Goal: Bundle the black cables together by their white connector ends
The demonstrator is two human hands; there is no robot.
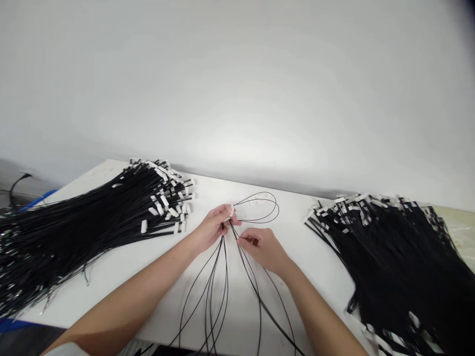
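Note:
At the middle of a white table [297, 232], my left hand [213, 225] pinches several thin black cables [215, 282] together where they cross, just below their white end tags [232, 210]. Beyond the fingers, the cables curl into a loop [260, 207] lying on the table. My right hand [265, 249] is closed, its thumb and forefinger pinching one of the black cables right beside the left hand. From both hands the cables trail toward me and drop over the table's near edge.
A large pile of black cables with white tags [92, 217] fans across the left of the table. A second, similar pile [393, 252] covers the right. A plain white wall [237, 89] stands behind. A blue cable [37, 200] lies at the far left.

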